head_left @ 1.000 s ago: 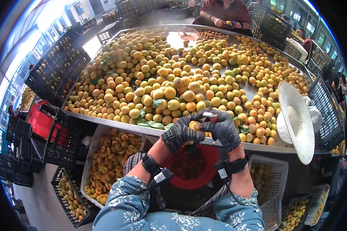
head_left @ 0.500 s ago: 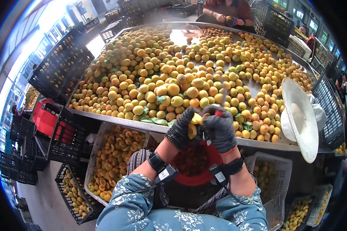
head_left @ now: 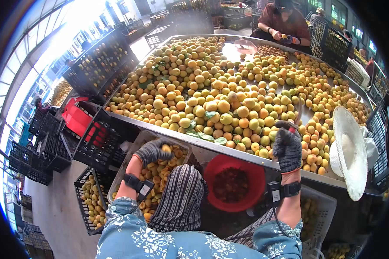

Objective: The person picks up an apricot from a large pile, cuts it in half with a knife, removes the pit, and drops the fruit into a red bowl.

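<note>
My left hand [head_left: 152,153], in a dark glove, is curled over a light-coloured crate [head_left: 113,190] of cut apricot halves [head_left: 160,172]. An orange-yellow apricot half [head_left: 166,148] shows at its fingertips. At the table's near edge, my gloved right hand [head_left: 287,149] is closed round the red handle of a knife [head_left: 292,129], its blade pointing up. Whole apricots [head_left: 224,105] lie heaped over the metal table [head_left: 190,139] beyond both hands. Below the table edge, between my hands, sits a red basin [head_left: 258,196] with dark reddish-brown bits, probably pits, inside.
A straw hat [head_left: 349,151] hangs at the table's right end. Black crates [head_left: 97,64] of fruit are stacked at the left, near a red plastic object [head_left: 75,114]. Across the table another person [head_left: 285,26] handles fruit. A pale crate [head_left: 326,207] stands by my right leg.
My hands, together over the basin before, have separated. The left has moved left and down to the crate with an apricot half; the right has moved right with the knife. The view has shifted.
</note>
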{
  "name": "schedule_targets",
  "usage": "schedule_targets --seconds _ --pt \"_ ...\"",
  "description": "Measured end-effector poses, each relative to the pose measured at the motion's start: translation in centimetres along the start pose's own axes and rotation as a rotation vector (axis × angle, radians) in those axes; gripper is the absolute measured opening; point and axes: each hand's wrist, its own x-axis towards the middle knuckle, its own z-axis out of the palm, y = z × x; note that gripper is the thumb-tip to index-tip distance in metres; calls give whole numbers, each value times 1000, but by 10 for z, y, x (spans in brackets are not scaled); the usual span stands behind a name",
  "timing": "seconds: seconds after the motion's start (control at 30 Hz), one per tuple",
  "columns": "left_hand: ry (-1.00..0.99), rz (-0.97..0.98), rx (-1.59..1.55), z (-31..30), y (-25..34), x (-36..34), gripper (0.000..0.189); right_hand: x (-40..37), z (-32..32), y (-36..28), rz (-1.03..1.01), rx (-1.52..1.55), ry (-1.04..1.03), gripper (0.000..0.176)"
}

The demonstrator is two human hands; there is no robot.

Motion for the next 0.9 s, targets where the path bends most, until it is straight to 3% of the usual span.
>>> schedule_targets --seconds 0.03,0.07,0.13,0.2,0.27,0.33,0.37,0.4,0.47,0.9 --pt "106 -92 458 -7 18 -22 51 0 1 -3 21 29 12 18" --pt "112 -99 460 -11 28 -32 51 4 0 1 25 51 62 17" --pt "-55 190 -712 -11 49 -51 57 7 1 8 51 88 120 15" --pt "-236 315 -861 -7 108 -77 55 9 6 14 64 84 90 15" --pt "-390 715 -841 14 165 -96 39 8 13 17 69 76 51 16" --pt "-568 1128 -913 39 207 -99 38 8 15 21 77 61 46 18" --pt "-695 1344 -1149 61 233 -102 38 9 14 23 91 61 45 20" --pt "-612 1501 -965 67 240 -101 35 10 13 25 91 49 61 21" --pt "-725 1419 -883 58 257 -111 37 6 16 25 75 21 69 21" --pt "-337 1251 -947 75 247 -100 31 4 11 14 71 9 64 24"
